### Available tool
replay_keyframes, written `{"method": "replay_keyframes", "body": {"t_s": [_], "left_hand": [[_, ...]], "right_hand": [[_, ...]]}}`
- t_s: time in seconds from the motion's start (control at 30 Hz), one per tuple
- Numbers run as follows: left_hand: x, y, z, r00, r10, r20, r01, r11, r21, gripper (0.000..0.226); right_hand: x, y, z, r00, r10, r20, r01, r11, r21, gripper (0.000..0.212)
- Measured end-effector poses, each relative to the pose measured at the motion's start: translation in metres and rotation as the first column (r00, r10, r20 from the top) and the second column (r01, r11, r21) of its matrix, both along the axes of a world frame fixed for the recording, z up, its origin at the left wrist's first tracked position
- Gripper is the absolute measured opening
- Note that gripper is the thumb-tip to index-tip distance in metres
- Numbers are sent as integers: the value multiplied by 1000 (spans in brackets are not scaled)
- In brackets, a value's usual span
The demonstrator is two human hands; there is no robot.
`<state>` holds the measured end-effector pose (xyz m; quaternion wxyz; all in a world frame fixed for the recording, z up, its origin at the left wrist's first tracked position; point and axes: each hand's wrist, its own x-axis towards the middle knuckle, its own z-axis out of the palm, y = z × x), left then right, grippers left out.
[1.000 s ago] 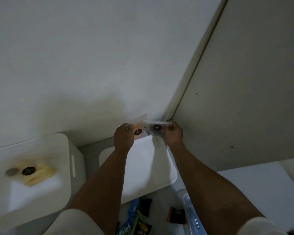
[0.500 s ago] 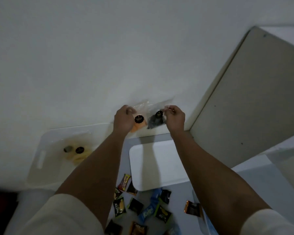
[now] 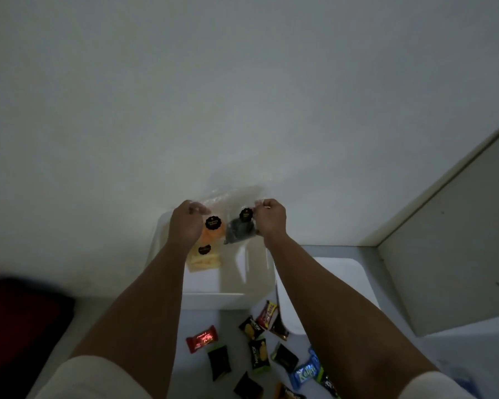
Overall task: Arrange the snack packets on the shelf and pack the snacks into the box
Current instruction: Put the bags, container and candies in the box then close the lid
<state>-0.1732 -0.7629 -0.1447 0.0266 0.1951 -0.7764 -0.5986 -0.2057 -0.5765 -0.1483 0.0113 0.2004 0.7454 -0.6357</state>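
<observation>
Head view showed your left hand (image 3: pixel 185 226) pinching the orange snack bag (image 3: pixel 213 233) and your right hand (image 3: pixel 271 218) pinching the dark snack bag (image 3: pixel 239 230) at its 3 o'clock edge, above the white box (image 3: pixel 231 295).

A dim room in what looks like a home: a plain white wall (image 3: pixel 242 96) fills the far side, a white cabinet panel (image 3: pixel 458 240) stands at the right, and wrapped snacks (image 3: pixel 260 341) lie scattered on a pale near surface (image 3: pixel 196 318).

Cream short sleeves (image 3: pixel 92 378) on both arms; forearms bare, no jewellery visible.
</observation>
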Motion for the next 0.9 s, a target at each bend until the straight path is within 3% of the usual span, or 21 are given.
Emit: {"method": "replay_keyframes", "body": {"t_s": [0.23,0.43,0.6,0.77,0.83,0.9], "left_hand": [[-6,-7,-73,983,21,183,-29,999,40,19],[-15,-1,-119,936,97,339,-167,968,185,20],[-21,1,-134,919,141,367,-198,973,121,18],[-18,6,-124,909,192,369,-206,978,-1,24],[-15,5,-116,906,179,383,-175,984,-45,27],[-11,1,-110,908,151,390,-125,988,-93,28]], "right_hand": [[6,-31,-69,981,-30,192,-14,975,222,26],[-5,-36,-115,916,-79,393,57,996,68,17],[-27,-28,-150,883,-55,466,87,995,-47,23],[-22,-32,-124,855,12,518,50,993,-105,26],[-12,-33,-104,853,52,520,-10,997,-83,14],[-2,-31,-86,866,78,494,-102,995,22,23]]}}
